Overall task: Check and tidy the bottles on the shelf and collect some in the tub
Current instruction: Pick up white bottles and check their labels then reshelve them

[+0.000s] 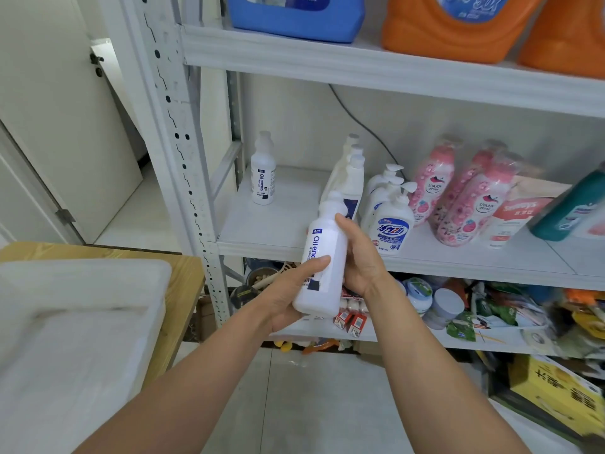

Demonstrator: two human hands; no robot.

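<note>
I hold a white "Oil enemy" bottle (322,257) tilted in front of the middle shelf (271,221). My left hand (291,290) grips its lower body from the left, thumb across the label. My right hand (360,257) grips it from the right. A matching white bottle (263,170) stands alone at the shelf's back left. Three more white bottles (350,178) lean in a row behind the held one. A white tub (82,322) sits on a wooden table (183,270) at the lower left.
White pump bottles (389,217), pink wrapped bottles (458,198), a pouch (517,211) and a teal bottle (569,208) fill the shelf to the right. Blue (294,14) and orange jugs (458,24) stand above. The lower shelf holds cluttered packets. A yellow box (556,391) lies on the floor.
</note>
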